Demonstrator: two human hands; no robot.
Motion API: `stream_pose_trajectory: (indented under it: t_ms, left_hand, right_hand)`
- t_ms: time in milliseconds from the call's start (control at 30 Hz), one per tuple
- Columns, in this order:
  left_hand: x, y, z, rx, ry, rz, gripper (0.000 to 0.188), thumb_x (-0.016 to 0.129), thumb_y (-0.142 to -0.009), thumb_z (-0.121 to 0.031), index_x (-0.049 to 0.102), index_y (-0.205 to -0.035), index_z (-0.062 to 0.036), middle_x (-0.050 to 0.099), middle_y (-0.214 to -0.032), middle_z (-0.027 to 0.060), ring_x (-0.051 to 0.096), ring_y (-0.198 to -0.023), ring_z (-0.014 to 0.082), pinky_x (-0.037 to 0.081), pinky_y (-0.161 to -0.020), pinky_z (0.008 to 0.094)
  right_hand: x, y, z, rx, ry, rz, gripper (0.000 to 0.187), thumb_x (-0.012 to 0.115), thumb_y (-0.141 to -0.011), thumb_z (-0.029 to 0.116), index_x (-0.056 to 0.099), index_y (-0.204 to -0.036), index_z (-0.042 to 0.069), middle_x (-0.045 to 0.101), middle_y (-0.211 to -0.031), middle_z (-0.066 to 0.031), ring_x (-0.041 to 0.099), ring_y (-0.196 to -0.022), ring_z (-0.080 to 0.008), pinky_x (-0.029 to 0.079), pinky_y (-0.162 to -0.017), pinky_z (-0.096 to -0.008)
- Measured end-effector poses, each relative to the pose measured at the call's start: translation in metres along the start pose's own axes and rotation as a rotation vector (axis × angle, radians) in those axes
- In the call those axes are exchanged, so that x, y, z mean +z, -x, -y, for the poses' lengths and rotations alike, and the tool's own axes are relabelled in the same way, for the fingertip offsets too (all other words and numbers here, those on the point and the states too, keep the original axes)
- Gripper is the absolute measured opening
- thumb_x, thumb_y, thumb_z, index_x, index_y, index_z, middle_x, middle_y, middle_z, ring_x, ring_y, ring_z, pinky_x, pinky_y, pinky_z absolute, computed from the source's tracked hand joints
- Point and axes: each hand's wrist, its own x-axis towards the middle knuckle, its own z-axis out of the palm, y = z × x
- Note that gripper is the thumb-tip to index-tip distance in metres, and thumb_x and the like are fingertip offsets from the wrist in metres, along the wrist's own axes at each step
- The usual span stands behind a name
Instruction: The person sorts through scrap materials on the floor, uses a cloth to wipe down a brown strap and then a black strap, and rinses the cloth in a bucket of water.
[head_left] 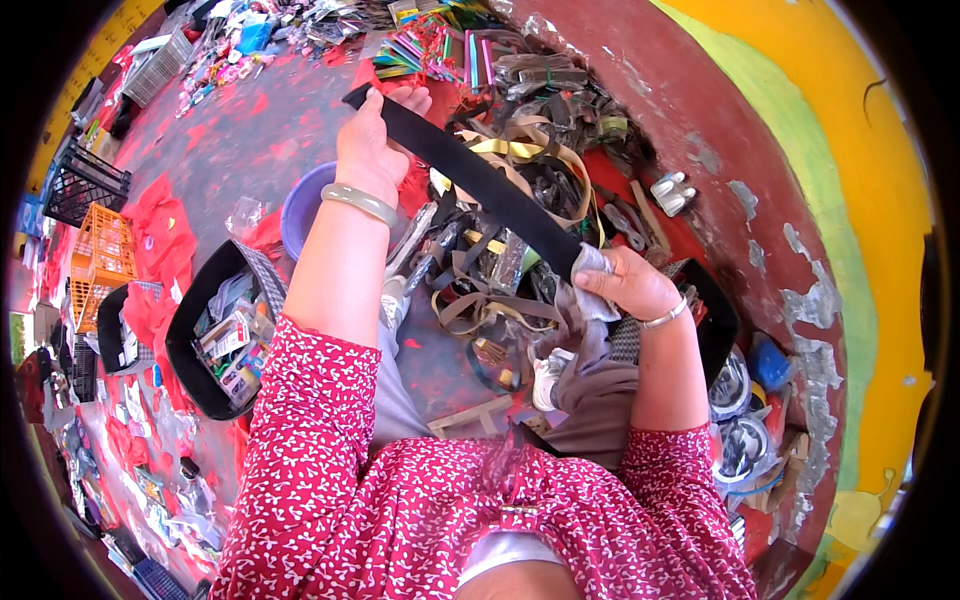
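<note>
A wide black belt [485, 190] is stretched slantwise between my hands, from far left to near right. My left hand [368, 150] pinches its far end, with the thumb on top and the other fingers partly spread behind. My right hand [632, 285] grips a grey cloth [593, 265] folded round the nearer part of the belt, which hides where the belt runs from there. Under the belt, on the floor between my legs, lies a tangled heap of straps and belts [485, 305], some brown, tan and yellow.
A purple basin [305, 210] stands left of the heap. Black bins hold packaged goods, one left [195, 365] and one right [718, 325]. An orange crate [100, 265] is farther left. A peeling red wall [740, 170] rises on the right, with white shoes [672, 192] beside it.
</note>
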Motion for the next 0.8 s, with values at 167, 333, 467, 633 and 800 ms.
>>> stream_pose_trajectory:
  t_ms: [167,333,467,633,800]
  left_hand:
    - [-0.011,-0.015,0.035,-0.384,-0.069,0.063,0.055,0.039,-0.090,-0.053,0.047,-0.112,-0.0032,0.054,-0.105,0.0199,0.055,-0.094,0.0315,0.046,-0.078,0.0467]
    - [0.011,0.031,0.080,-0.506,-0.368,0.043,0.076,0.046,-0.089,-0.048,0.025,-0.131,0.0123,0.035,-0.129,0.0309,0.042,-0.117,0.0376,0.038,-0.096,0.0427]
    - [0.017,0.055,0.094,-0.509,-0.502,0.398,0.046,0.047,-0.090,-0.046,0.055,-0.109,-0.0045,0.062,-0.096,0.0058,0.058,-0.085,0.0154,0.047,-0.073,0.0302]
    - [0.033,0.078,0.092,-0.559,-0.238,0.545,0.027,0.054,-0.090,-0.031,0.059,-0.101,-0.0073,0.062,-0.092,0.0045,0.059,-0.080,0.0152,0.049,-0.073,0.0308]
    - [0.037,0.069,0.087,-0.336,-0.126,0.470,0.030,0.052,-0.091,-0.026,0.058,-0.101,0.0016,0.062,-0.099,0.0127,0.059,-0.088,0.0195,0.049,-0.078,0.0326]
  right_hand:
    - [0.008,-0.019,0.000,-0.196,-0.620,-0.223,0.019,0.061,-0.087,0.023,0.063,-0.093,0.004,0.061,-0.080,0.0028,0.055,-0.070,-0.0048,0.044,-0.063,-0.0206]
    - [0.016,-0.039,0.018,-0.243,-0.684,-0.360,0.026,0.060,-0.088,0.022,0.059,-0.105,0.002,0.061,-0.093,0.0001,0.057,-0.081,-0.0069,0.046,-0.072,-0.0218]
    - [0.006,-0.059,0.005,-0.282,-0.679,-0.332,0.028,0.059,-0.088,0.022,0.058,-0.108,0.002,0.062,-0.096,-0.0008,0.057,-0.085,-0.0079,0.046,-0.074,-0.0227]
    - [0.022,-0.064,0.018,-0.241,-0.645,-0.226,0.024,0.059,-0.088,0.020,0.060,-0.106,0.003,0.061,-0.094,0.0002,0.056,-0.083,-0.0074,0.046,-0.073,-0.0230]
    - [0.026,-0.069,0.019,-0.149,-0.546,-0.195,0.023,0.062,-0.086,0.022,0.062,-0.100,0.004,0.061,-0.088,0.0015,0.055,-0.077,-0.0062,0.044,-0.069,-0.0218]
